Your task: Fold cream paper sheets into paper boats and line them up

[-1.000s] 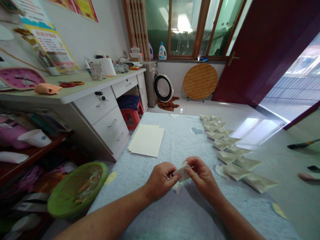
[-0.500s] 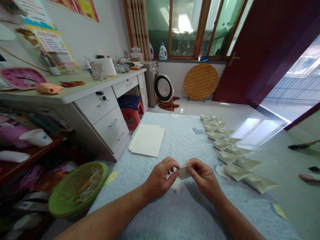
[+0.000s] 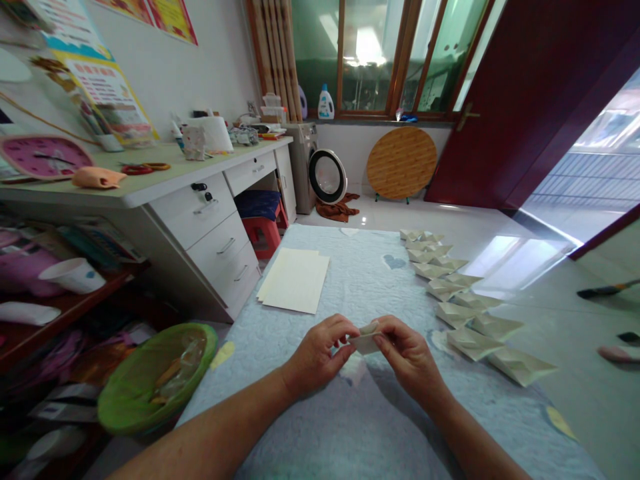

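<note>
Between my two hands, just above the cloth-covered table (image 3: pixel 360 267), is a small folded piece of cream paper (image 3: pixel 367 343). My left hand (image 3: pixel 323 347) pinches its left edge between thumb and fingers. On the other side, my right hand (image 3: pixel 407 347) grips the right edge, thumb in front. Fingers cover part of the folds. Several folded paper boats (image 3: pixel 470 343) stand in paired rows along the table's right side. A short stack of flat cream paper sheets (image 3: pixel 297 280) lies beyond my left hand.
Left of the table stands a green basket (image 3: pixel 107 400) holding plastic wrapping. A white desk with drawers (image 3: pixel 215 233) runs along the left wall, with a red stool (image 3: pixel 265 233) under it. A washing machine (image 3: pixel 303 167) with its door open and a round wooden tabletop (image 3: pixel 403 163) are at the back.
The folded paper has tilted slightly between my fingers, and its upper layers now look more parted. Both hands stay in nearly the same place.
</note>
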A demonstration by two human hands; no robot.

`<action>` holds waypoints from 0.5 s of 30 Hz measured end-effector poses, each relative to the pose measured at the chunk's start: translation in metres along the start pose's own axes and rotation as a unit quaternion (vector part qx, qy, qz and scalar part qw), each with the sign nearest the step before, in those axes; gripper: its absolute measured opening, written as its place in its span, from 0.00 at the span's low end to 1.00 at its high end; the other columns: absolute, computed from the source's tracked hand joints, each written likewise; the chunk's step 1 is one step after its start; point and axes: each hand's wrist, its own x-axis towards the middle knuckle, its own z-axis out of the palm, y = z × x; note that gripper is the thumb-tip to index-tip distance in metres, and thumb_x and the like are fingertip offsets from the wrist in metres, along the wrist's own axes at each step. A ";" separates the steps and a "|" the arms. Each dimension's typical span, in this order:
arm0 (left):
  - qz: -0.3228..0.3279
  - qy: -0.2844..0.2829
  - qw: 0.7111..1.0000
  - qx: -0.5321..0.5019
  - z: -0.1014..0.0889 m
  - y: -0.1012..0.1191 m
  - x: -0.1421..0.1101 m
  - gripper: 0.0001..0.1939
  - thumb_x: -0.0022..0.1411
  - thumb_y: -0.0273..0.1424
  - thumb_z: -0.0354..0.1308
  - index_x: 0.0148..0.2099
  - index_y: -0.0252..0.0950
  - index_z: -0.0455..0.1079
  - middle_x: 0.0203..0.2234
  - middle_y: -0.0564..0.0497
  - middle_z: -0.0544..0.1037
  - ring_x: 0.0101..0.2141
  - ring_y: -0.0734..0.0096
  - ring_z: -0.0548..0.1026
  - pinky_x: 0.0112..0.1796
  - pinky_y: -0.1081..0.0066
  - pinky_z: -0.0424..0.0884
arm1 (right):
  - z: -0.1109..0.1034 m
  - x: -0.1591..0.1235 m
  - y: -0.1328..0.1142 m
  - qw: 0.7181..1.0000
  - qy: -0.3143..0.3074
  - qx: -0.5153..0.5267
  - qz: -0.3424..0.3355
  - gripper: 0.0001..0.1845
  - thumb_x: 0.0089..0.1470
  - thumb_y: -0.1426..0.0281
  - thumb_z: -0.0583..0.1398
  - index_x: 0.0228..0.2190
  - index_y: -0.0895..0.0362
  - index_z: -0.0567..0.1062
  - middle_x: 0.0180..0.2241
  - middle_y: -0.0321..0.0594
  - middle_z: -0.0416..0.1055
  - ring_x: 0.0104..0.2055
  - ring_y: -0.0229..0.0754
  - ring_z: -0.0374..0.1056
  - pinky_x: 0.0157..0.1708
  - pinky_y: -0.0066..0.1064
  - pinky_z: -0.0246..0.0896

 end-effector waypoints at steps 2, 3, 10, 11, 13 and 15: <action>-0.008 0.005 1.000 0.008 0.000 -0.001 0.001 0.04 0.64 0.26 0.55 0.40 0.36 0.71 0.33 0.50 0.71 0.33 0.71 0.70 0.35 0.72 0.67 | 0.000 0.000 -0.001 1.000 0.005 -0.009 -0.004 0.08 0.61 0.65 0.58 0.32 0.54 0.74 0.35 0.41 0.72 0.38 0.42 0.68 0.39 0.32 0.63; -0.011 0.008 1.000 0.011 0.000 -0.002 0.001 0.04 0.65 0.26 0.55 0.39 0.36 0.71 0.33 0.49 0.72 0.33 0.71 0.70 0.35 0.72 0.67 | 0.000 0.000 -0.001 1.000 0.006 -0.015 -0.005 0.08 0.60 0.64 0.58 0.32 0.54 0.74 0.35 0.41 0.71 0.37 0.42 0.68 0.38 0.33 0.63; -0.025 0.034 0.999 0.024 0.001 -0.003 0.002 0.05 0.63 0.28 0.57 0.34 0.35 0.72 0.29 0.50 0.73 0.32 0.69 0.71 0.36 0.71 0.66 | 0.001 0.000 0.000 1.000 0.013 -0.027 -0.008 0.08 0.60 0.64 0.59 0.31 0.54 0.74 0.33 0.40 0.72 0.36 0.42 0.68 0.37 0.32 0.63; -0.027 0.038 0.999 0.025 0.001 -0.002 0.003 0.05 0.63 0.27 0.57 0.34 0.35 0.72 0.29 0.50 0.74 0.32 0.70 0.71 0.35 0.71 0.66 | 0.002 0.000 0.000 0.999 0.011 -0.029 -0.007 0.08 0.60 0.65 0.58 0.31 0.54 0.74 0.33 0.40 0.72 0.36 0.42 0.68 0.37 0.32 0.63; -0.030 0.046 0.998 0.024 0.001 0.001 0.003 0.05 0.62 0.26 0.57 0.33 0.35 0.72 0.30 0.50 0.74 0.32 0.70 0.71 0.35 0.72 0.66 | 0.002 0.000 0.000 0.999 0.011 -0.033 -0.006 0.08 0.60 0.65 0.58 0.31 0.54 0.73 0.33 0.40 0.71 0.35 0.41 0.67 0.36 0.31 0.62; -0.032 0.055 0.998 0.024 0.001 0.002 0.003 0.06 0.62 0.25 0.57 0.31 0.35 0.72 0.29 0.50 0.74 0.32 0.70 0.72 0.35 0.72 0.66 | 0.002 -0.001 0.001 0.999 0.012 -0.036 -0.003 0.07 0.60 0.65 0.58 0.31 0.54 0.73 0.32 0.39 0.71 0.34 0.41 0.67 0.35 0.31 0.62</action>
